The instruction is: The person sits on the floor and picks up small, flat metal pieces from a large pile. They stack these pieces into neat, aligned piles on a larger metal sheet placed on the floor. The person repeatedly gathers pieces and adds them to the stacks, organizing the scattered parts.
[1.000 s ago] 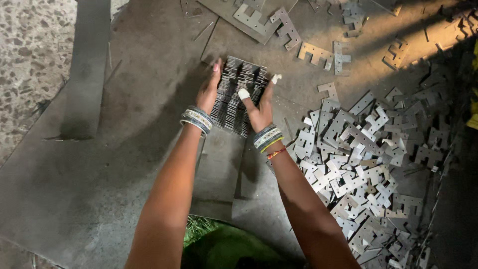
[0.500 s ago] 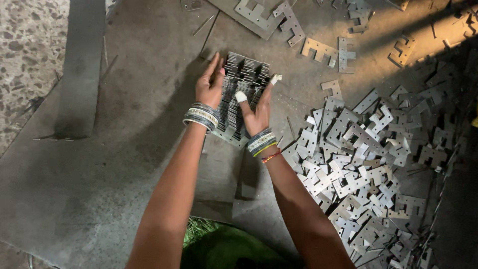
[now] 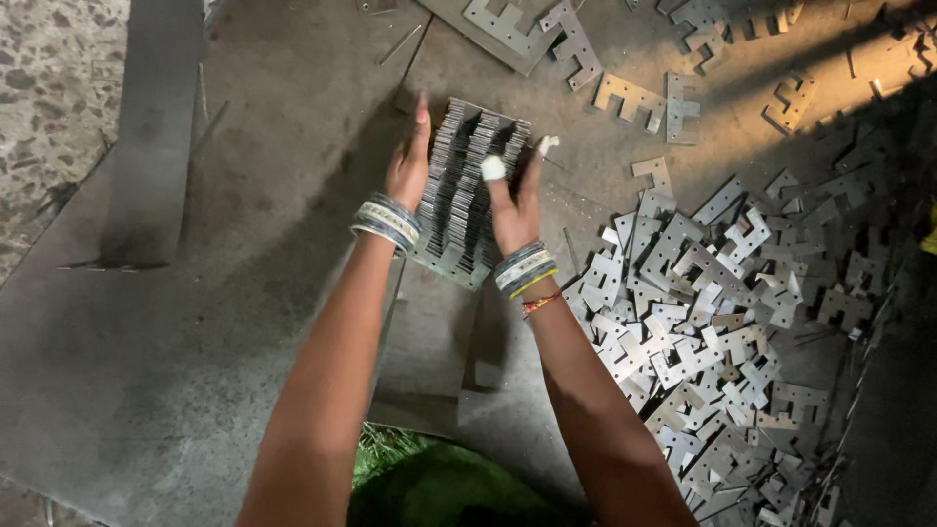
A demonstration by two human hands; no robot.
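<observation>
My left hand (image 3: 408, 168) lies flat against the left flank of the packed stack of grey notched sheet-metal plates (image 3: 467, 190), fingers straight. My right hand (image 3: 515, 200) presses the stack's right flank, and one of its fingers wears white tape. The stack is squeezed between both palms and rests on the dull grey metal sheet (image 3: 224, 322). My palms hide the stack's sides, and whether its base is lifted I cannot tell. The loose heap of grey cut plates (image 3: 703, 303) lies just to the right of my right wrist.
</observation>
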